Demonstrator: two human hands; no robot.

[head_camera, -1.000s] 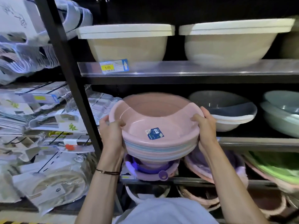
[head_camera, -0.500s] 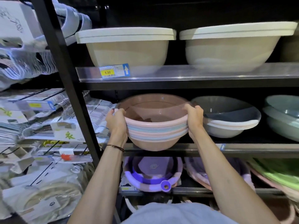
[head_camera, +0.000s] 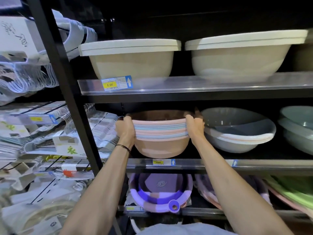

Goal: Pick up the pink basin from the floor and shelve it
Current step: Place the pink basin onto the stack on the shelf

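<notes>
Black shelving rack (head_camera: 67, 92), three tiers in view, stocked by size so each tier takes one depth of bowl; two cream basins (head_camera: 132, 63), largest stock, at 12 o'clock from my load on the top tier; pink basin (head_camera: 160, 143), nested with pink and blue rims showing, upright in the left bay of the middle shelf (head_camera: 211, 164), tucked under the tier above; whether its base bears on the board I cannot tell; grey basin (head_camera: 237, 131) just beside it at 3 o'clock, hence, I judge, my narrow side grip; purple basin (head_camera: 160, 195) at 6 o'clock, one tier down; my left hand (head_camera: 125, 129) clamped on the rim at 9 o'clock, my right hand (head_camera: 195, 128) clamped at 3 o'clock, opposed to keep the stack level; price tag (head_camera: 163, 162) on the shelf lip below the basin; cord bracelet (head_camera: 123, 147) on my left wrist.
</notes>
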